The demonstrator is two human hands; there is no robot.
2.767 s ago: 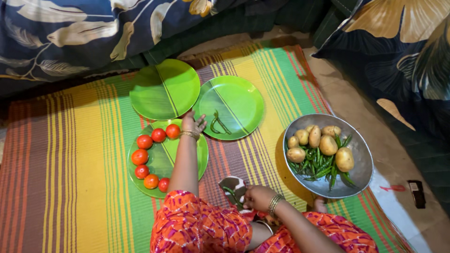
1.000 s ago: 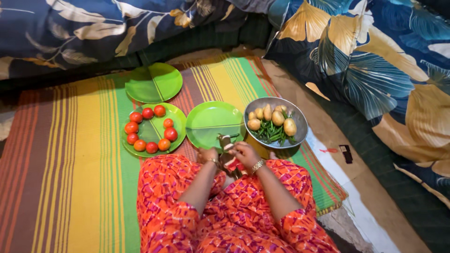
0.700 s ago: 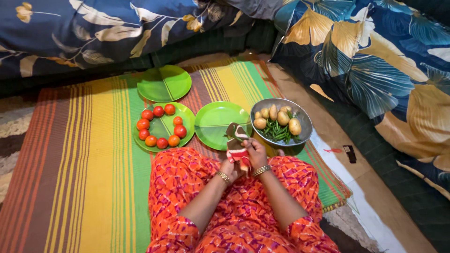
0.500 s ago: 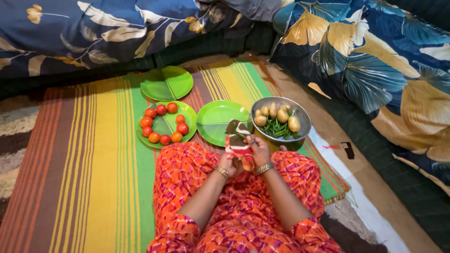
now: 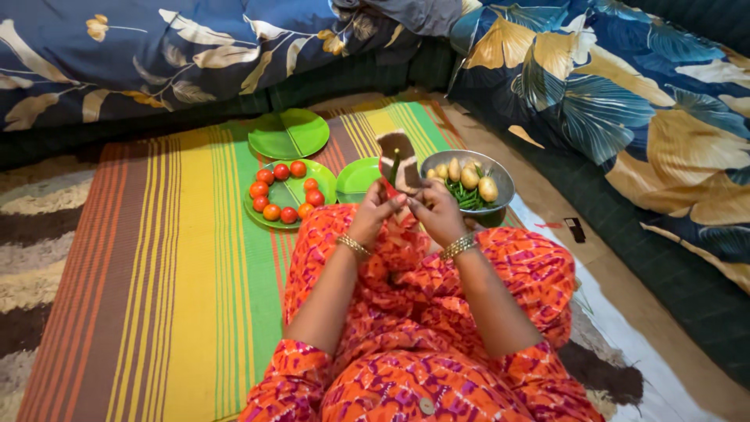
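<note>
Both hands meet above the lap. The left hand (image 5: 373, 215) is curled with its fingertips pinched near the lower edge of a dark, curved blade standing upright on a floor-cutter base (image 5: 398, 162), and something small and red shows between the fingers (too small to tell what it is). The right hand (image 5: 434, 212) is also curled, its fingers closed against the blade's other side; whether it grips the metal itself or a piece of food pressed to it cannot be told. A slim green chilli (image 5: 394, 164) appears to lie along the blade face.

The blade looks stiff, thin and sharp along one edge, so it is best steadied low down or at the blunt back, never across the edge. A chilli of this kind is judged light, smooth-skinned and a little slippery; pinching it at the stem end gives the surest hold.

Just beyond the hands sits a round steel bowl (image 5: 501, 186) holding pale potatoes (image 5: 478, 178) and more green chillies. Beside it, partly hidden by the blade, is a green divided plastic plate (image 5: 355, 177). Further left, a second green plate (image 5: 328, 181) carries a ring of red tomatoes (image 5: 281, 191), and a third green plate (image 5: 289, 133) lies behind it. All rest on a striped woven mat (image 5: 156, 258), with floral bedding (image 5: 156, 55) around.
</note>
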